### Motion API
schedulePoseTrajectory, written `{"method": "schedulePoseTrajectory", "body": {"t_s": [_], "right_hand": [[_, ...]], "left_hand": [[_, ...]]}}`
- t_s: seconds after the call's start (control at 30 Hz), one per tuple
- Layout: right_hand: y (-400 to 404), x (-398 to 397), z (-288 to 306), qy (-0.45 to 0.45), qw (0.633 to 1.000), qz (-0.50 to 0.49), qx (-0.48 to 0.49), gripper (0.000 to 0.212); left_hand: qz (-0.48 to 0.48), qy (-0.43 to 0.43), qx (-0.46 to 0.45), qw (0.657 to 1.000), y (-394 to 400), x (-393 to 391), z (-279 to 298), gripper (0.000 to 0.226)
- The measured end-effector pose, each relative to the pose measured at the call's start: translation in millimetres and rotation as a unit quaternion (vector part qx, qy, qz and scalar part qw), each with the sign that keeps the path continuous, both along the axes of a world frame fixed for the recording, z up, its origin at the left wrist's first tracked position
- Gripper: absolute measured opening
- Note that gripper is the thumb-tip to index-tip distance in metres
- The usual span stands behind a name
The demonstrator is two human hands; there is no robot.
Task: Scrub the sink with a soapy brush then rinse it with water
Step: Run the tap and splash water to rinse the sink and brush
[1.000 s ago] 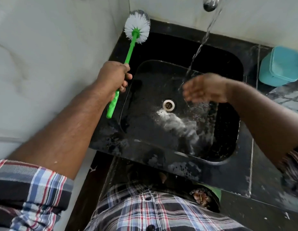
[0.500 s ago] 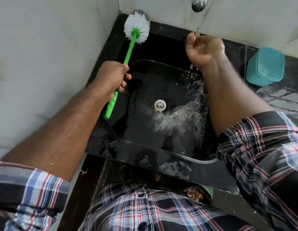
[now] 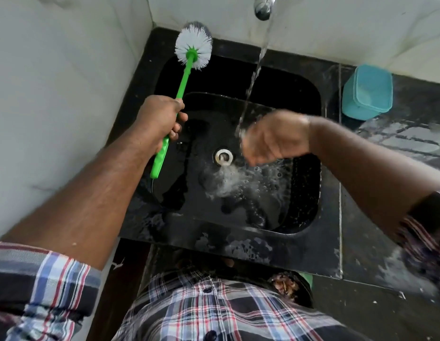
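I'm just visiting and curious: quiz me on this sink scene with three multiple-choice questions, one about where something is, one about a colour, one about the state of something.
1. Where is the teal box?
A. In the basin
B. On the counter to the right of the sink
C. On the floor

2. What colour is the brush handle?
A. Red
B. Blue
C. Green

3. What is the tap doing?
A. Running
B. Off
C. Dripping foam only

Answers:
1 B: the box stands on the dark counter past the sink's right rim.
2 C: the handle gripped by the left hand is bright green, with white bristles.
3 A: a stream falls from the tap onto the right hand, above the drain.
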State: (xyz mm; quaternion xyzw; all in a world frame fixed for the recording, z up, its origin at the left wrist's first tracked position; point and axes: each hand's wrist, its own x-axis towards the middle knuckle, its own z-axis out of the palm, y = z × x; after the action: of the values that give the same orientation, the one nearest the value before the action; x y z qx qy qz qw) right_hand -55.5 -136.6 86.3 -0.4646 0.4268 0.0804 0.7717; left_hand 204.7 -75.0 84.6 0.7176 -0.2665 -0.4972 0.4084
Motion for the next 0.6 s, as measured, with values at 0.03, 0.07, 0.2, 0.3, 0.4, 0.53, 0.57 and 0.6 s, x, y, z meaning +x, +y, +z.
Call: {"method": "schedulePoseTrajectory", "body": {"t_s": [0.03, 0.07, 0.2, 0.3, 0.4, 0.53, 0.57, 0.6], "right_hand": [[12.7, -15.3, -6.2, 0.082, 0.993, 0.09, -0.004, 0.026], [23.6, -29.7, -11.2, 0.154, 0.973, 0.172, -0.006, 0.025], [21.7, -72.1, -19.6, 0.341, 0.898, 0.242, -0.138, 0.017], [-12.5, -77.3, -13.2, 0.303, 0.922, 0.082, -0.228, 0.024], [-34.6, -59.6, 3.4, 0.204, 0.936, -0.103, -0.268, 0.024], [-55.0, -15.6, 9.4, 0.016, 0.924, -0.324, -0.204, 0.02], [-60.8, -4.6, 5.7, -0.018, 0.915, -0.365, -0.169, 0.02], [-64.6, 6.4, 2.6, -0.052, 0.905, -0.401, -0.128, 0.02]], "left_hand": [[-0.003, 0.001, 0.0, 1.0, -0.5, -1.8, 0.1, 0.016], [-0.005, 0.002, 0.0, 1.0, -0.8, -3.5, 0.3, 0.016], [-0.009, 0.004, 0.005, 1.0, -1.5, -9.7, -0.3, 0.018], [-0.011, 0.004, 0.007, 1.0, -2.4, -12.9, -2.4, 0.022], [-0.015, -0.002, 0.006, 1.0, -3.2, -14.8, -3.3, 0.025], [-0.017, -0.001, 0.006, 1.0, -4.0, -15.9, -3.3, 0.026], [-0.017, -0.002, 0.006, 1.0, -4.0, -15.8, -3.1, 0.026], [-0.017, -0.002, 0.007, 1.0, -4.1, -15.6, -3.1, 0.026]]}}
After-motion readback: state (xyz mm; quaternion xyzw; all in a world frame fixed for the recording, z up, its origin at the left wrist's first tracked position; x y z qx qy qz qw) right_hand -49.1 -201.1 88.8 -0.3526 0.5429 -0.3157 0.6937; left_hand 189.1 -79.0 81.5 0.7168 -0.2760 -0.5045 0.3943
